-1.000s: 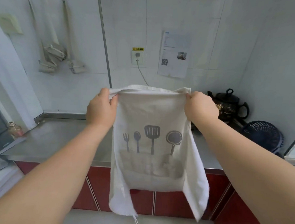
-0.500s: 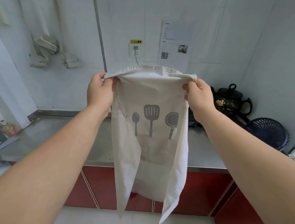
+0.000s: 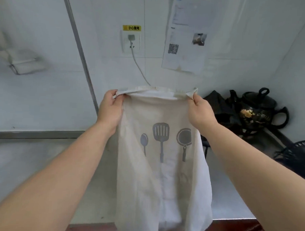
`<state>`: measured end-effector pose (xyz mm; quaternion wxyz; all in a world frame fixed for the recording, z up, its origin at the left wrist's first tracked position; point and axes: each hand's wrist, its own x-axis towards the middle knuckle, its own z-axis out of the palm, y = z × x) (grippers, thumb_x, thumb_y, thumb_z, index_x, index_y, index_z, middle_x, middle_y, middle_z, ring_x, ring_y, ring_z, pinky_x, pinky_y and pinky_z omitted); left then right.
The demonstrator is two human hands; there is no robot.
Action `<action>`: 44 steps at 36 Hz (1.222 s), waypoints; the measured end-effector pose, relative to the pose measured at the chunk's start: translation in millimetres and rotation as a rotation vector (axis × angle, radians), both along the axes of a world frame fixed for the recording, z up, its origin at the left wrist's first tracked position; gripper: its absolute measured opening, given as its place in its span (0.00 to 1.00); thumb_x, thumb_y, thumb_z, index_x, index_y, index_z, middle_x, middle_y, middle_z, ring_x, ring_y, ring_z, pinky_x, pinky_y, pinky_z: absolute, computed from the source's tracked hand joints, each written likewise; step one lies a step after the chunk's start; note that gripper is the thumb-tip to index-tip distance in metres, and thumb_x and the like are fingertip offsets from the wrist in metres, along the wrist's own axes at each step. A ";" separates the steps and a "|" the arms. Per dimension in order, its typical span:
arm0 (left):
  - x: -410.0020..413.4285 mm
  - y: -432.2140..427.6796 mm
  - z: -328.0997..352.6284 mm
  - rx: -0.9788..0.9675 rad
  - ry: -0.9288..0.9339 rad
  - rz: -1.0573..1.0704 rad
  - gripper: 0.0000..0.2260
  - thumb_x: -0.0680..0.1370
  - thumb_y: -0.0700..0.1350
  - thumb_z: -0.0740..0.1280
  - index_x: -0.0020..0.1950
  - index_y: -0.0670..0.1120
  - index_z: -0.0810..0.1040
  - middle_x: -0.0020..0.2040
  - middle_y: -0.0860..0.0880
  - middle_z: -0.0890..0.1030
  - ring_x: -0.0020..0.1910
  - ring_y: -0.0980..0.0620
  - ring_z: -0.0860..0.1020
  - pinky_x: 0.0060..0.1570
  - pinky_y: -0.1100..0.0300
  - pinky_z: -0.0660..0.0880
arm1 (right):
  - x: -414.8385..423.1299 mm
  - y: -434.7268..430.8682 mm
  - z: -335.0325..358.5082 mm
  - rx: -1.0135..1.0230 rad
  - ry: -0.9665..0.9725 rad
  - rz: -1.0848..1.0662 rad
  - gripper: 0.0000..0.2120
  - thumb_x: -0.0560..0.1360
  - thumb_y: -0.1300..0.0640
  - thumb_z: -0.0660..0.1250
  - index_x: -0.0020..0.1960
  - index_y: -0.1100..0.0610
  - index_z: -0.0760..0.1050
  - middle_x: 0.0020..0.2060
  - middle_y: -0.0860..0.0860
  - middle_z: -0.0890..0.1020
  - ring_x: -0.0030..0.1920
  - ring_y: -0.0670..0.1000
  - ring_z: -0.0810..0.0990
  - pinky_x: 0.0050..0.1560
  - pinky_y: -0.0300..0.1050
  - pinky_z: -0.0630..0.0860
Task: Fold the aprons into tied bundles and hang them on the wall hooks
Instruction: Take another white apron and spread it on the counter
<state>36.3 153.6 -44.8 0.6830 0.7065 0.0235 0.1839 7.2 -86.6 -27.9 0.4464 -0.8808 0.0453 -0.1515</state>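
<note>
- My left hand (image 3: 110,110) pinches the left top corner of the apron (image 3: 163,168); fingers closed on the hem.
- My right hand (image 3: 200,112) pinches the right top corner the same way, closed on the cloth.
- The apron hangs between the two hands above the worktop (image 3: 41,171), its lower end falling past the front edge. The printed spoon, spatula and pan face me.
- Step in hand, as I judge it: holding the cloth out flat before folding it lengthwise.
- To do this well, I keep the top hem taut and level, let the cloth hang free of twists, and bring the side edges together evenly so the bundle ends up narrow and neat.
- The sides already curl inward; the folds should follow those lines rather than fight them.
- A blurred pale bundle (image 3: 24,66) hangs on the wall at left, possibly an apron already tied; no hook is visible.
- Containers: a dark teapot (image 3: 258,113) with its lid on stands at the back right of the worktop, contents hidden. A dark basket (image 3: 296,156) at the right edge is partly cropped; I cannot tell what it holds.
</note>
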 end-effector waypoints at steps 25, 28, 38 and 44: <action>122.3 44.3 -187.3 0.790 0.577 -0.376 0.19 0.77 0.39 0.65 0.68 0.44 0.73 0.68 0.41 0.72 0.66 0.47 0.71 0.61 0.67 0.61 | 154.8 69.5 -163.1 -0.229 0.696 0.195 0.21 0.80 0.57 0.57 0.73 0.54 0.63 0.69 0.53 0.70 0.65 0.54 0.72 0.60 0.42 0.69; 100.4 48.8 -212.3 0.815 0.591 -0.369 0.19 0.75 0.38 0.67 0.66 0.46 0.75 0.70 0.41 0.67 0.69 0.47 0.66 0.61 0.73 0.55 | 137.5 76.9 -178.3 -0.202 0.771 0.247 0.20 0.79 0.54 0.61 0.70 0.54 0.67 0.65 0.53 0.74 0.62 0.53 0.74 0.58 0.40 0.69; 57.7 50.6 -241.0 0.763 0.572 -0.104 0.17 0.74 0.32 0.65 0.61 0.43 0.79 0.63 0.43 0.71 0.55 0.43 0.75 0.57 0.70 0.62 | 106.1 106.1 -206.0 0.074 0.937 0.384 0.14 0.71 0.58 0.72 0.55 0.58 0.74 0.46 0.51 0.78 0.43 0.52 0.78 0.39 0.43 0.76; 54.7 55.1 -241.4 0.766 0.573 -0.059 0.15 0.75 0.32 0.63 0.60 0.43 0.79 0.57 0.44 0.75 0.42 0.52 0.73 0.47 0.72 0.63 | 108.7 110.3 -198.8 0.295 1.177 0.465 0.06 0.74 0.65 0.63 0.48 0.56 0.71 0.35 0.54 0.74 0.25 0.48 0.67 0.24 0.38 0.62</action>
